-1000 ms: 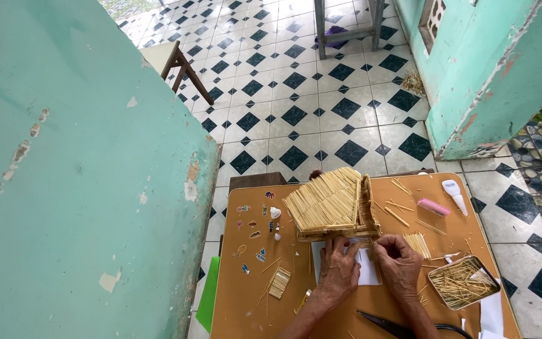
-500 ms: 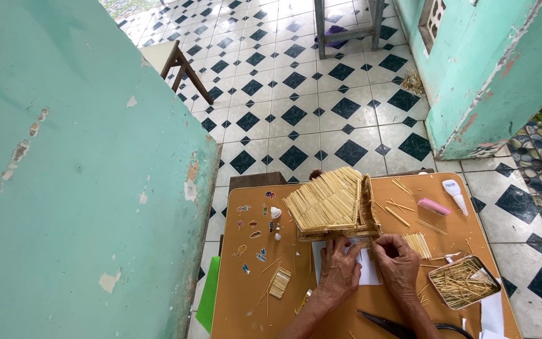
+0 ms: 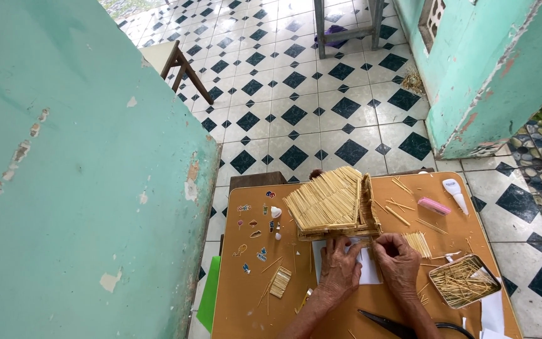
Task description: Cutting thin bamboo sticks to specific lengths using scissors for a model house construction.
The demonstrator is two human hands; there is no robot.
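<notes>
At the lower centre of the frame, an orange-brown desk (image 3: 239,314) is seen from above, with two bare hands laid side by side on it. The left hand (image 3: 339,271) and the right hand (image 3: 399,266) are pressed down over a white sheet of paper (image 3: 369,271), fingertips just at the base of a model house of thin sticks (image 3: 334,202). Both hands are curled loosely; whether anything is pinched in either grip cannot be told. The stick house is set on the desk directly above the hands, its sloped roof tilted toward the left. Lower right, a metal tray of sticks (image 3: 462,280) is placed near the right hand. Upper right on the desk, a pink block (image 3: 434,206) and a white tube (image 3: 455,191) are found. Small stickers (image 3: 253,223) are scattered at the left, a small raft of sticks (image 3: 280,282) below them.
</notes>
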